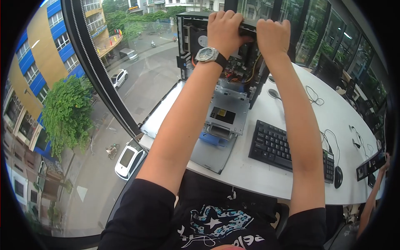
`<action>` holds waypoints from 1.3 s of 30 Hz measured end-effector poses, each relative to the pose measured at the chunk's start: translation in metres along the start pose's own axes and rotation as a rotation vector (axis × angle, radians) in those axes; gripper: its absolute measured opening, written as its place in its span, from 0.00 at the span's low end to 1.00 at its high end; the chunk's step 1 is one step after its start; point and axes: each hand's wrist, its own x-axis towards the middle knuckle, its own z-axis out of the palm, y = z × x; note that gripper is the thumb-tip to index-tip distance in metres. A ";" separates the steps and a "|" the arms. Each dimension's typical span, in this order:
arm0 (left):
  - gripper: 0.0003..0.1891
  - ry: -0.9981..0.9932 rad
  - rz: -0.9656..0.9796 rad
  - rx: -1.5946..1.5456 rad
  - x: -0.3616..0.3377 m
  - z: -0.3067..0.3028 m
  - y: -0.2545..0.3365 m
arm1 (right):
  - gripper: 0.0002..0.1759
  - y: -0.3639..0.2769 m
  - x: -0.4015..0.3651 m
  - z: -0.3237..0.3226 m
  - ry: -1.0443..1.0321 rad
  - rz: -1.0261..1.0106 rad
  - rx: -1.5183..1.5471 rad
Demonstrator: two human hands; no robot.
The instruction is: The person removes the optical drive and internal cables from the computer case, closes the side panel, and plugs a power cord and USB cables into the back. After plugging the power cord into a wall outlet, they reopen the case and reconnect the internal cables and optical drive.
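Note:
An opened desktop computer case (pixel 186 39) stands at the window side of the table, its boards and wires showing. My left hand (pixel 225 33), with a watch (pixel 207 54) on the wrist, is closed over the case's top edge, thumb reaching inside. Beside it, my right hand (pixel 273 36) is curled over the same edge near the right corner; its fingertips are hidden. Below the hands, a metal drive bracket (pixel 233 109) extends out from the case front. Under the bracket lie a blue part (pixel 213 140) and a flat grey panel (pixel 206 157).
A black keyboard (pixel 270 143) lies under my right forearm, with a mouse (pixel 338 177) beside it. Several cables cross the white table (pixel 306 121). Large glass windows border the left side. Another person's hand (pixel 385 161) holds a dark device (pixel 368 165) at the far right.

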 end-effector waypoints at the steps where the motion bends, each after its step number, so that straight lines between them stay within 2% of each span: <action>1: 0.27 -0.008 -0.002 -0.004 0.000 0.000 -0.001 | 0.06 0.001 -0.001 0.003 0.027 0.002 -0.009; 2: 0.27 -0.017 -0.007 -0.004 0.000 0.000 0.000 | 0.07 0.001 -0.002 0.005 0.056 0.002 -0.015; 3: 0.27 -0.028 -0.011 0.013 -0.001 0.000 0.000 | 0.03 0.000 -0.002 -0.001 -0.031 0.011 0.014; 4: 0.27 -0.023 -0.030 0.017 -0.002 -0.002 0.000 | 0.03 0.000 -0.006 -0.003 -0.031 -0.008 0.014; 5: 0.26 -0.016 -0.012 0.009 -0.002 -0.003 0.000 | 0.03 0.002 -0.010 -0.003 0.114 -0.019 0.125; 8: 0.26 0.060 0.018 -0.003 0.000 0.002 -0.005 | 0.09 -0.006 -0.024 -0.029 0.584 -0.128 0.361; 10: 0.26 0.065 0.037 0.024 -0.002 0.006 -0.006 | 0.11 -0.026 -0.065 -0.049 0.298 -0.157 0.471; 12: 0.26 0.036 0.023 -0.026 -0.002 -0.003 -0.004 | 0.09 -0.058 -0.105 -0.043 0.032 0.004 0.848; 14: 0.27 0.060 0.025 -0.008 -0.002 -0.002 -0.001 | 0.06 -0.076 -0.120 -0.036 -0.426 0.407 1.317; 15: 0.27 0.051 0.018 -0.017 -0.001 -0.001 -0.001 | 0.06 -0.083 -0.120 -0.037 -0.425 0.425 1.311; 17: 0.27 0.051 0.023 -0.035 -0.003 0.000 -0.001 | 0.09 -0.093 -0.110 -0.033 -0.705 1.010 1.900; 18: 0.27 0.059 0.024 -0.037 -0.001 -0.001 -0.001 | 0.09 -0.099 -0.107 -0.026 -0.691 1.023 1.901; 20: 0.27 0.062 0.043 -0.044 0.000 -0.002 -0.001 | 0.11 -0.114 -0.105 0.000 -0.657 1.402 2.248; 21: 0.27 0.023 0.018 -0.033 0.000 -0.003 0.000 | 0.10 -0.121 -0.103 0.011 -0.621 1.488 2.295; 22: 0.28 -0.014 -0.010 -0.021 0.000 -0.003 0.000 | 0.10 -0.126 -0.101 0.017 -0.600 1.490 2.298; 25: 0.28 -0.022 -0.006 -0.022 0.000 -0.005 0.001 | 0.13 -0.135 -0.098 0.031 -0.293 1.651 2.198; 29: 0.29 -0.035 -0.014 -0.020 0.001 -0.008 0.003 | 0.12 -0.141 -0.098 0.047 -0.237 1.709 2.209; 31: 0.29 -0.040 -0.017 -0.025 0.000 -0.006 0.003 | 0.12 -0.145 -0.099 0.048 -0.086 1.770 2.171; 39: 0.29 -0.051 -0.012 -0.002 0.001 -0.009 0.005 | 0.13 -0.144 -0.100 0.048 -0.106 1.742 2.160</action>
